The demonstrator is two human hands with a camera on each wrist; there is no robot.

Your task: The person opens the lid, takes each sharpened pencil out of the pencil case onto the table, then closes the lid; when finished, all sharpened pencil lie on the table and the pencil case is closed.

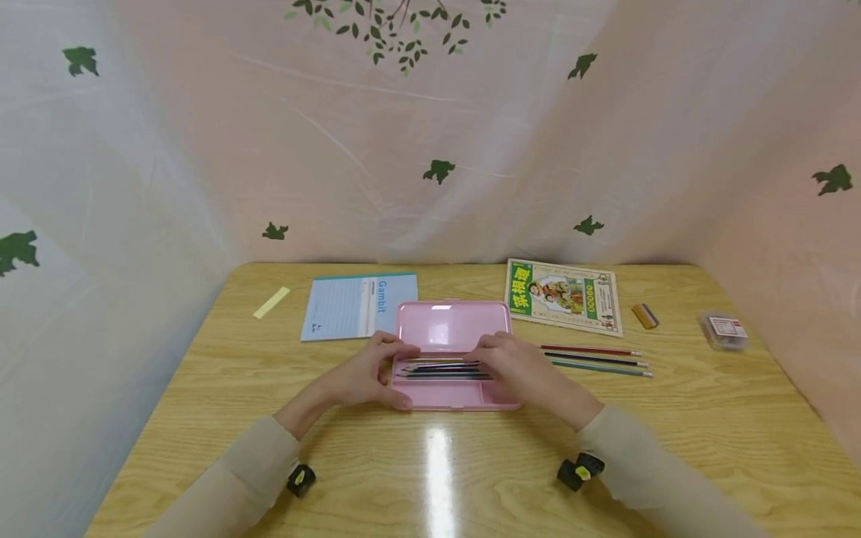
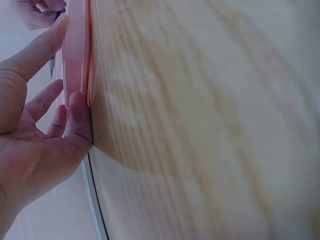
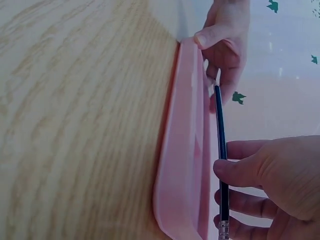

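a pink pencil case [image 1: 449, 359] is held open in the middle of the wooden table [image 1: 471, 463].

at the far left a yellow strip [image 1: 271, 302] is seen, then a blue notebook [image 1: 359, 305] marked "gambit". the case's left end is gripped by the left hand [image 1: 366, 373], thumb and fingers curled round it. a dark pencil [image 3: 220, 150] is pinched over the case by the right hand [image 1: 521, 368]. three loose pencils [image 1: 595, 360] lie just to the right, behind them a green and white book [image 1: 565, 296], its writing too small to read. an eraser [image 1: 644, 315] and a small clear box [image 1: 723, 331] are farther right.
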